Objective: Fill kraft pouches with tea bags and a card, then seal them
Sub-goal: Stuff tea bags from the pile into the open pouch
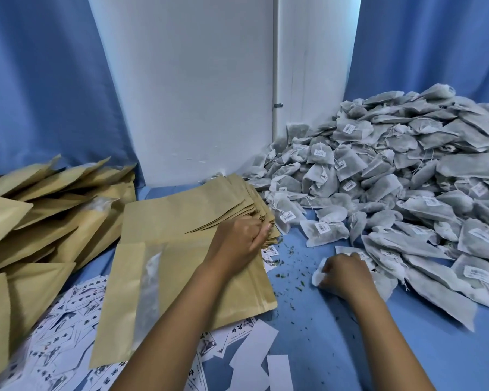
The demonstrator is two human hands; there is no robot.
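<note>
Left hand (242, 235) fingers curl on the pouch stack's (209, 213) edge; right hand (343, 273) fingers pinch a tea bag (318, 275).

We have a single view, worn on the head, looking forward and steeply down at the blue bench (336, 348) from close range. Both forearms enter from the bottom edge, and the white wall (195, 94) with blue curtains (40, 80) closes the far side.

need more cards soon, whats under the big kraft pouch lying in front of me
Printed cards stick out from beneath the kraft pouch along its left and lower edges, and another shows at its right edge. How many lie hidden under its middle cannot be seen.
</note>
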